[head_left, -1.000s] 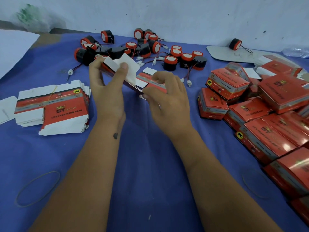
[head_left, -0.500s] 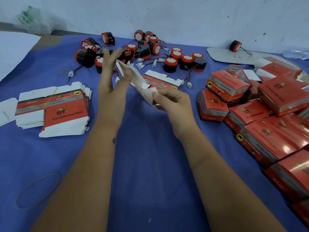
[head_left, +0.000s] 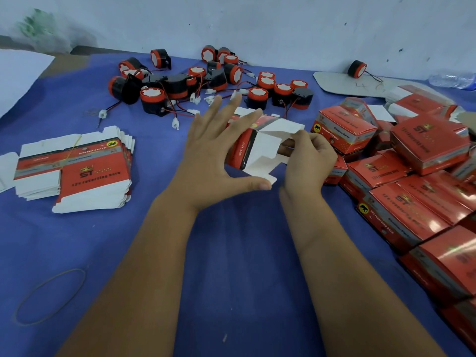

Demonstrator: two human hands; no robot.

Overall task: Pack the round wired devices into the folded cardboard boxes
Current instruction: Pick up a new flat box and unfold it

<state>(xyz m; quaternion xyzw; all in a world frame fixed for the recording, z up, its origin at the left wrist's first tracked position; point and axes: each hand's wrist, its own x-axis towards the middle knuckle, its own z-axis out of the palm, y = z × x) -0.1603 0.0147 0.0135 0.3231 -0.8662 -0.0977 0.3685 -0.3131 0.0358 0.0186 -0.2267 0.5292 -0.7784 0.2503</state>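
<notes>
Since the earlier frames, both hands have drifted right and the flat carton has popped into a half-formed box [head_left: 253, 148], its white end flaps now splayed toward the camera. Left hand [head_left: 219, 155] is spread, fingers straight, backing the box's red side; its thumb reaches under the lower flap. Right hand [head_left: 307, 161] pinches the upper white flap between thumb and fingers, curled tight on it. Box is held just above the blue cloth [head_left: 231, 253], between the two hands.

Handling, as a judgement: thin printed card, very light, springy along its creases, easy to crush or tear at a flap corner. Glossy red faces likely slick; the bare white inner card should give better purchase. Best held across opposite side panels, fingers flat, and flaps bent only at the score lines.

Round wired devices [head_left: 152, 100] lie in a loose heap at the far side, well apart from the hands, red-and-black, hard-looking shells, thin red and black leads ending in small white plugs. Probably denser than the box. Take one by the body, not the wire; leads look tangled among neighbours.

Stack of flat cartons [head_left: 77, 168] sits left. Finished boxes [head_left: 345, 131] are piled right. Rubber band [head_left: 49, 297] lies near left.
</notes>
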